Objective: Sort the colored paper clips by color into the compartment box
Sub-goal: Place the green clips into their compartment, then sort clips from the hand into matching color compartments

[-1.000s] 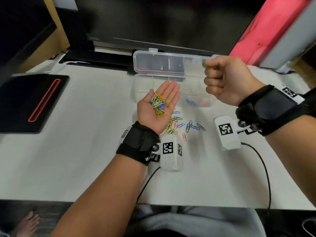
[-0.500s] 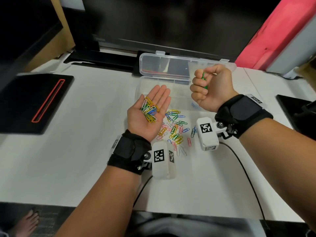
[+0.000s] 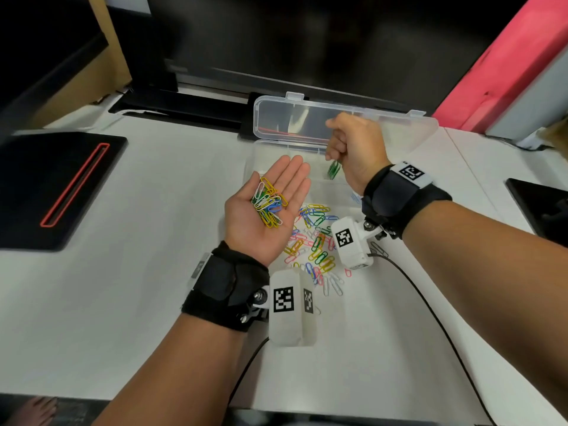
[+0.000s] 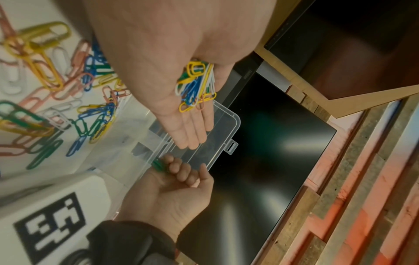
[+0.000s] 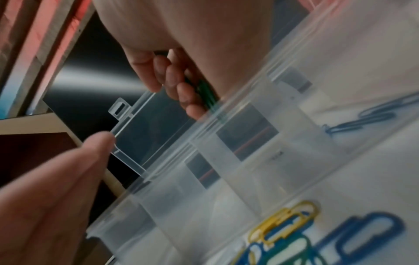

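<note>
Over the clear compartment box [image 3: 310, 186] at 12 o'clock on the desk [image 3: 123, 302], the right hand [image 3: 353, 149] clenches green clips [image 3: 333, 170], long axes hanging steeply down, directly above a compartment. At 9 o'clock of it, the flat, released left hand [image 3: 264, 216] cradles mixed clips [image 3: 269, 204]; more [image 3: 313, 241] litter the desk.
</note>
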The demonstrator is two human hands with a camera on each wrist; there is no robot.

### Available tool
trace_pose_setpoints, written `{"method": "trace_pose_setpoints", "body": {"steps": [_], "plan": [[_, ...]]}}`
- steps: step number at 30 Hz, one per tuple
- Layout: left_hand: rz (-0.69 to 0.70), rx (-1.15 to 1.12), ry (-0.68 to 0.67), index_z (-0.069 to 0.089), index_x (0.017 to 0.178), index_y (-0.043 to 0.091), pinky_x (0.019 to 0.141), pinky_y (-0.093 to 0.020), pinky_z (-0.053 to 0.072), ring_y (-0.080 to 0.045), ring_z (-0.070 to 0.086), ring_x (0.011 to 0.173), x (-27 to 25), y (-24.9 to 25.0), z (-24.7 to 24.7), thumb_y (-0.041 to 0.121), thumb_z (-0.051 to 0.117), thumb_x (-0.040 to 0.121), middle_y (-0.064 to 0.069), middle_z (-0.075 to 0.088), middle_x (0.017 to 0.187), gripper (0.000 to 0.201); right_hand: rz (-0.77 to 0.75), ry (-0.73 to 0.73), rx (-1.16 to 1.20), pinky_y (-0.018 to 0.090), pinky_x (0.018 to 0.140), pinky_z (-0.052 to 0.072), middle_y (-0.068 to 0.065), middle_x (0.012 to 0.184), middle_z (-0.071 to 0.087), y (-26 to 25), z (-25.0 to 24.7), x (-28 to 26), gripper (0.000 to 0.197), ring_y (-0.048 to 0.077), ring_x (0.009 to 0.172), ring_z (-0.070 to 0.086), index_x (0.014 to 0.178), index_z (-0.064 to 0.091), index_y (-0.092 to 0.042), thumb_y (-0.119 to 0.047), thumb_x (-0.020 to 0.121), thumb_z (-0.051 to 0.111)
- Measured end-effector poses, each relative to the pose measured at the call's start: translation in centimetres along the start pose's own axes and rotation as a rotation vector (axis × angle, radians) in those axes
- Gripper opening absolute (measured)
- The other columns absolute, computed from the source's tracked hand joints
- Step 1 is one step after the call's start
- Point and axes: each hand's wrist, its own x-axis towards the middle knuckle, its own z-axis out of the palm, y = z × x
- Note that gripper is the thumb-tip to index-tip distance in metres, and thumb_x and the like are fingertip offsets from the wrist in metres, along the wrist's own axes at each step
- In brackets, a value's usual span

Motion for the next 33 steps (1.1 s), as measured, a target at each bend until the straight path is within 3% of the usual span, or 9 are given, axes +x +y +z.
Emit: {"method": "trace_pose_setpoints", "body": {"steps": [7,12,15,18,22,26,30,32,33], "plan": [[0.003,-0.001,0.023,0.057,0.122,-0.006,0.104,-0.044,0.042,-0.035,0.056,0.119,0.1,0.2,0.2,0.026,0.031,0.103,-0.024,0.062,0.124,0.045,-0.035,0.023,-0.031,0.03,0.053,0.038,-0.003,0.045,0.03,-0.3,-0.2,0.3,0.042,0.014,0.041,0.034,0.052,0.038,-0.017,-0.005,0.088,0.056],[0.007,0.015,0.039,0.058,0.121,-0.006,0.106,-0.045,0.04,-0.035,0.056,0.12,-0.1,0.0,0.3,0.026,0.032,0.102,-0.024,0.063,0.124,0.045,-0.067,-0.187,-0.346,0.031,0.055,0.038,-0.001,0.049,0.042,-2.7,0.4,-1.9,0.043,0.017,0.049,0.041,0.054,0.045,-0.017,-0.026,0.095,0.056],[0.005,0.033,0.038,0.058,0.121,-0.005,0.107,-0.045,0.04,-0.035,0.058,0.118,-0.3,-0.6,1.0,0.027,0.032,0.101,-0.023,0.064,0.122,0.046,-0.138,-0.412,-0.678,0.021,0.053,0.043,-0.001,0.053,0.058,-4.4,0.6,-4.1,0.038,0.012,0.051,0.052,0.06,0.061,-0.014,-0.031,0.094,0.06],[0.015,0.033,0.035,0.057,0.122,-0.005,0.106,-0.045,0.04,-0.032,0.06,0.115,0.1,-1.2,1.5,0.028,0.029,0.102,-0.022,0.064,0.121,0.048,-0.265,-0.507,-1.017,0.008,0.055,0.044,-0.009,0.067,0.07,-5.4,0.1,-5.3,0.014,-0.001,0.058,0.061,0.08,0.074,-0.019,-0.021,0.09,0.065],[0.022,0.049,0.056,0.043,0.139,-0.005,0.112,-0.042,0.035,-0.033,0.051,0.127,0.7,-1.9,1.8,0.029,0.027,0.102,-0.022,0.054,0.136,0.053,-0.28,-0.581,-1.188,0.002,0.065,0.043,-0.017,0.076,0.071,-5.9,-0.6,-5.7,0.023,-0.013,0.068,0.061,0.094,0.076,-0.027,-0.008,0.086,0.067],[0.036,0.046,0.073,0.055,0.125,-0.004,0.096,-0.037,0.045,-0.031,0.064,0.099,0.7,-2.0,1.8,0.029,0.029,0.103,-0.021,0.065,0.109,0.047,-0.279,-0.572,-1.219,0.001,0.062,0.039,-0.016,0.076,0.067,-4.2,-0.5,-6.2,0.024,-0.016,0.064,0.055,0.096,0.075,-0.031,-0.02,0.076,0.08],[0.069,0.071,0.087,0.054,0.121,-0.001,0.067,-0.029,0.053,-0.021,0.064,0.075,1.0,-2.1,1.1,0.031,0.024,0.103,-0.013,0.062,0.085,0.047,-0.327,-0.518,-1.184,0.003,0.064,0.04,-0.015,0.07,0.064,-2.6,0.3,-6.4,0.028,-0.016,0.065,0.055,0.093,0.072,-0.029,-0.017,0.071,0.083],[0.068,0.075,0.094,0.062,0.106,0.0,0.067,-0.029,0.054,-0.02,0.065,0.074,1.1,-2.0,1.0,0.031,0.025,0.103,-0.011,0.063,0.084,0.048,-0.356,-0.493,-1.189,0.009,0.068,0.046,-0.015,0.07,0.065,-2.1,0.7,-6.4,0.028,-0.01,0.066,0.059,0.091,0.07,-0.03,-0.014,0.071,0.08],[0.058,0.066,0.093,0.066,0.097,0.0,0.066,-0.027,0.055,-0.02,0.066,0.073,1.1,-1.9,1.0,0.031,0.026,0.103,-0.012,0.064,0.082,0.051,-0.376,-0.483,-1.198,0.018,0.073,0.051,-0.015,0.071,0.066,-2.0,0.9,-6.4,0.029,-0.005,0.068,0.062,0.092,0.07,-0.031,-0.013,0.071,0.078]]}}
